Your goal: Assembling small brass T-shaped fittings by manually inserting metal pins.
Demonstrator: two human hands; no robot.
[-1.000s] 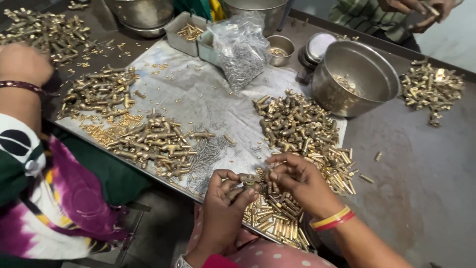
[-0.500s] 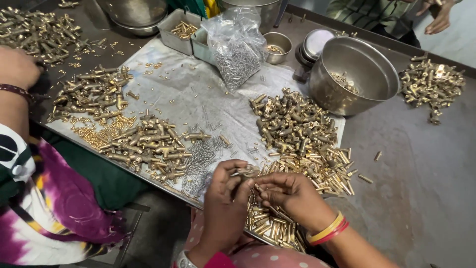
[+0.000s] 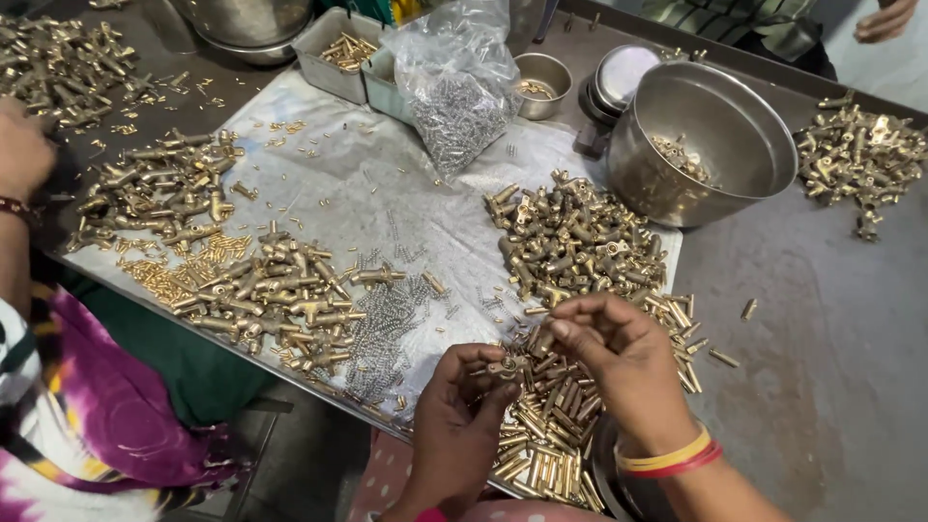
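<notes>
Your left hand (image 3: 464, 406) pinches a small brass fitting (image 3: 505, 366) at the desk's (image 3: 822, 338) near edge, grip closed on it. Your right hand (image 3: 619, 353) hovers just beside, fingertips together; whether they hold anything, you can't tell.

Steel bowl (image 3: 764, 145) stands behind the fittings pile (image 3: 570, 237); springs (image 3: 382, 333) lie left of it.

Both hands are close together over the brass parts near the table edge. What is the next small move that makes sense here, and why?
Probably the right hand should bring the small pin pinched in its fingertips to the brass fitting held by the left hand and push it in. The two hands sit almost touching above the pile of brass pins, though the exact opening on the fitting is too small to see.
</notes>
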